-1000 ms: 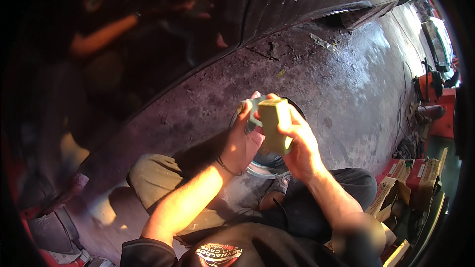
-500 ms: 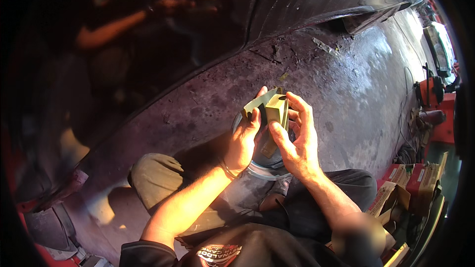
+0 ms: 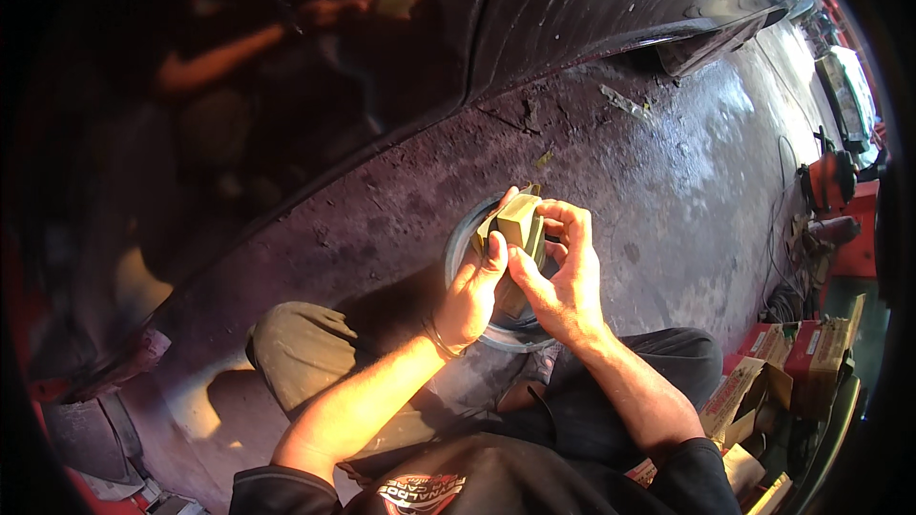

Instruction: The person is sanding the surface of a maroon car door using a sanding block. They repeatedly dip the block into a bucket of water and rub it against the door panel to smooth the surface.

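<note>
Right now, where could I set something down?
Bare floor lies right of the bucket, beyond right knee, and between the car and left knee. Crowded: over the bucket, where left hand and right hand hold the block, and around the cardboard boxes.

We saw pale lettering and touches of red in the emblem [image 3: 420, 494] on the chest of the black shirt [image 3: 520, 477]. At the right, we made out a small pale printed patch on a red carton [image 3: 817, 353] and reddish lettering along the side of an open cardboard box [image 3: 735, 391] near it, both too small for us to read.
</note>
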`<action>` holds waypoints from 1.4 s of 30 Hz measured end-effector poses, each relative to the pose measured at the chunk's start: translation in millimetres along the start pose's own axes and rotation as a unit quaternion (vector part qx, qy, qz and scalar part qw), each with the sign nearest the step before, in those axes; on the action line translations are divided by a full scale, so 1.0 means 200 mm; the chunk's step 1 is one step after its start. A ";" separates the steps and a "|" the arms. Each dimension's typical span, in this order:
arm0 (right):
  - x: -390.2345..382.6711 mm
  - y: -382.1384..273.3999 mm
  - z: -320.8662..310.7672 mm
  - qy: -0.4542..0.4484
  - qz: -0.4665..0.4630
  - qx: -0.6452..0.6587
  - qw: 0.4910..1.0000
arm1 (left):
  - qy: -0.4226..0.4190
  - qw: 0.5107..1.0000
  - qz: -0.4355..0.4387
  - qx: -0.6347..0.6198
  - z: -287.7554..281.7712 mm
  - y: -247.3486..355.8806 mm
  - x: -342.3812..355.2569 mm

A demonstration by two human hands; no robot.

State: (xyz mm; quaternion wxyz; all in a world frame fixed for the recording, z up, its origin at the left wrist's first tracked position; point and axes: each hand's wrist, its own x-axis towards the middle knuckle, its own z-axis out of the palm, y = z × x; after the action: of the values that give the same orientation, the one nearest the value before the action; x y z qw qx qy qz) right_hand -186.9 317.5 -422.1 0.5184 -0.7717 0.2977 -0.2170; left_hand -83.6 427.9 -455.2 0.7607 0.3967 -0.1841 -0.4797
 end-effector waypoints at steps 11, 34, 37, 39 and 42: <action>-0.02 0.04 0.03 -0.008 0.013 0.151 0.988 | -0.048 0.969 -0.078 -0.230 -0.04 0.09 -0.02; 0.13 0.26 -0.09 -0.152 0.202 0.163 0.953 | 0.084 0.979 -0.187 0.002 -0.23 -0.10 0.14; 0.20 0.27 -0.08 -0.200 0.176 -0.105 0.958 | 0.076 0.956 -0.072 0.276 -0.35 -0.23 0.17; 0.12 0.51 -0.03 -0.194 0.094 -0.267 0.939 | 0.031 0.858 0.035 0.512 -0.29 -0.19 0.14; 0.05 0.61 0.05 -0.245 0.123 -0.365 0.890 | -0.035 0.831 0.095 0.547 -0.32 -0.22 0.15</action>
State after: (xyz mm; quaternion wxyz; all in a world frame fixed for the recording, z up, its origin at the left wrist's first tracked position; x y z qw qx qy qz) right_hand -201.9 282.8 -540.0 0.2793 -0.8922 0.3122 0.1688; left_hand -51.8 418.8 -532.2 0.4545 0.7111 -0.4800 -0.2394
